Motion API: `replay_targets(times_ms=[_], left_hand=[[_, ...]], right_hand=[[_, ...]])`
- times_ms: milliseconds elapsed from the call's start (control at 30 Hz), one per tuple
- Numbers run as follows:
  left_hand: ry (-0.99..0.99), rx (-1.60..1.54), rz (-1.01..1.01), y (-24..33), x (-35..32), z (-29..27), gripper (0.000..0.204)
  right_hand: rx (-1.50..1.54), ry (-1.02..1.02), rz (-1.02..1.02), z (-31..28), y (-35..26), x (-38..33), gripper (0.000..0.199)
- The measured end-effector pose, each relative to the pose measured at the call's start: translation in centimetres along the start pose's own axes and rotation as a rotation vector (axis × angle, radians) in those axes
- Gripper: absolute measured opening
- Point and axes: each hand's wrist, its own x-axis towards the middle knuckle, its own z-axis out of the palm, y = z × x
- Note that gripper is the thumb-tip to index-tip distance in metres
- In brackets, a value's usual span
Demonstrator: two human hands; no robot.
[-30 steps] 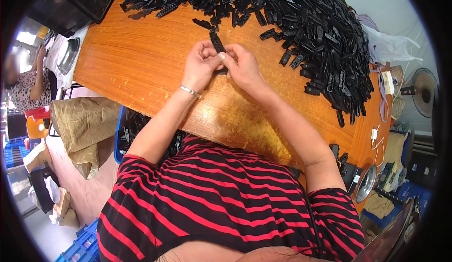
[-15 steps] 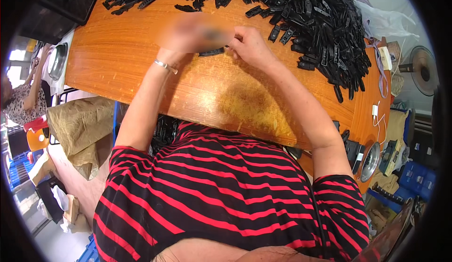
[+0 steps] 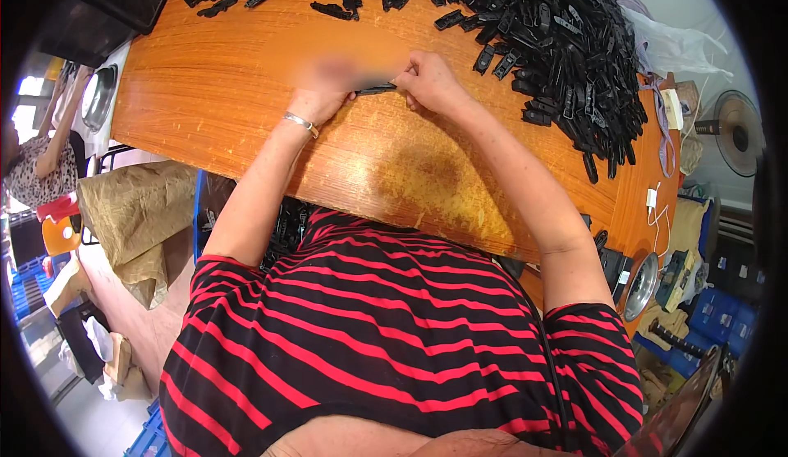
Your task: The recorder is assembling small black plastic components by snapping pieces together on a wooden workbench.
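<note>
A slim black plastic part [image 3: 375,90] spans the gap between my two hands, just above the wooden table [image 3: 205,87]. My left hand [image 3: 327,100], with a silver bracelet at its wrist, grips the part's left end. The thumb shows there, but a blurred patch hides most of its fingers. At the right end my right hand [image 3: 433,86] is closed in a pinch, thumb and forefinger on the part. Fine detail of the part is too small to make out.
A large heap of black plastic parts [image 3: 566,63] covers the far and right side of the table. One loose black part [image 3: 331,10] lies at its left fringe. Metal bowls [image 3: 643,284] and a fan [image 3: 730,133] stand right. Another person [image 3: 49,157] is at far left.
My left hand has come down and to the right, nearer my right hand. The black part now sits between both hands; my right hand has barely moved.
</note>
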Motion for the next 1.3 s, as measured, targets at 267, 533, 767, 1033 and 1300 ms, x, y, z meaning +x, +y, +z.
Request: replay_targets(times_ms=[267,533,767,1033,1300], left_hand=[[0.034,0.031,-0.078,-0.3,-0.2,-0.1,0.014],[-0.024,0.239,-0.082,0.1,0.7,0.0,0.016],[0.018,0.112,-0.095,-0.4,0.6,0.0,0.017],[0.007,0.162,-0.183,-0.1,-7.5,-8.3,0.015],[0.114,0.5,-0.425,-5.7,-19.2,-21.8,0.01]], right_hand=[[-0.034,-0.067,0.073,0.0,-1.1,-0.1,0.022],[-0.043,-0.2,0.221,-0.5,-1.3,1.2,0.02],[-0.035,-0.116,0.115,-0.3,0.2,1.4,0.03],[-0.458,0.111,-0.139,-5.4,1.9,-2.0,0.017],[-0.989,0.536,-0.577,-11.1,5.5,-0.9,0.02]])
